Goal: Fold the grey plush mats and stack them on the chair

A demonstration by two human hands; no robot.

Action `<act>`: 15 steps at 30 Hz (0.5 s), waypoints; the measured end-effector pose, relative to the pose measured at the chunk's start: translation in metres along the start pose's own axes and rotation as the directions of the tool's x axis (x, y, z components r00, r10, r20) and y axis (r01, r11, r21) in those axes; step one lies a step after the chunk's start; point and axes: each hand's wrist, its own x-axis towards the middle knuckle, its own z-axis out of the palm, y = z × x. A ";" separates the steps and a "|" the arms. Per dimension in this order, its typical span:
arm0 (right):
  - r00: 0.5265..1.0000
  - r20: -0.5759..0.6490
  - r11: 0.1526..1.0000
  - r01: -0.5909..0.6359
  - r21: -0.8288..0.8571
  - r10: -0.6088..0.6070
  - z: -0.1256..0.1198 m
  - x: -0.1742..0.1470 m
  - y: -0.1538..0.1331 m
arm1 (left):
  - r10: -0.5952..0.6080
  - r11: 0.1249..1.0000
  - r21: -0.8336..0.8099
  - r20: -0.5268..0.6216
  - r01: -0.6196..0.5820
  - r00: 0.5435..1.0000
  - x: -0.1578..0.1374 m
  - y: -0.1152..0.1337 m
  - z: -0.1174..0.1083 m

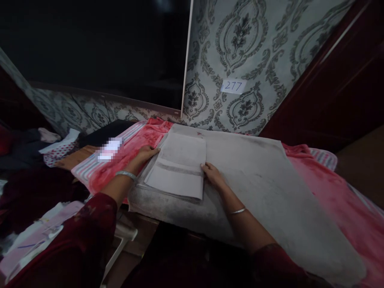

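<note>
A folded white cloth [183, 154], with a grey band across it, lies flat on a larger greyish-white cloth [255, 180]. Whether it is fabric or stiff paper is hard to make out. My left hand [146, 153] grips its upper left edge, thumb on top and the other fingers partly hidden. At the right edge, my right hand [213, 176] pinches the cloth between thumb and fingers. The near end of the folded cloth curves up slightly from the layer beneath.
A pink plush blanket [327, 180] and a striped cover [85, 170] lie under the greyish cloth. Behind stand a large dark television [96, 48] and a patterned wall with a paper marked 277 [233, 86]. Clothes [57, 148] are heaped at left.
</note>
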 end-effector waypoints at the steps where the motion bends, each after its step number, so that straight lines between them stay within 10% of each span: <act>1: 0.999 0.000 0.999 0.032 -0.042 -0.032 0.003 0.001 -0.001 | 0.008 1.000 -0.010 0.001 -0.008 1.000 0.000 0.001 0.000; 15: 0.998 0.021 0.974 -0.061 0.219 0.057 0.028 0.000 -0.023 | -0.096 0.898 -0.421 0.097 0.128 0.991 -0.006 0.032 0.004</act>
